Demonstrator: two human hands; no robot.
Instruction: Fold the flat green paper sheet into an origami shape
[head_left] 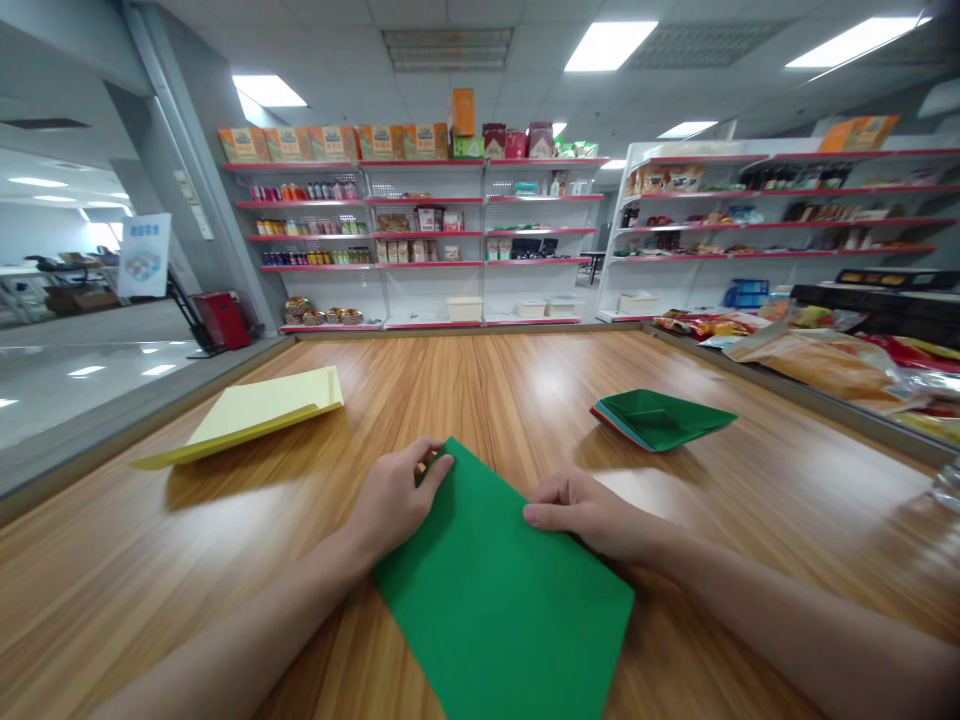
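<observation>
A sheet of green paper (510, 610) lies slantwise in front of me, its lower end running out of view. My left hand (401, 490) pinches its upper left edge close to the top corner, thumb on the paper's face. Along the upper right edge, my right hand (577, 510) grips the same sheet between thumb and curled fingers. Beyond the right hand sits a small stack of folded paper (652, 418), green on top with blue and red layers under it. To the left lies yellow paper (262, 405), one edge raised off the table.
The wooden table (480, 380) has a raised rim. Snack bags (817, 360) lie past its right side, and a clear plastic object (949, 485) is at the right edge. Stocked shelves (424, 220) stand behind. A red box (223, 320) and a sign (144, 255) are at left.
</observation>
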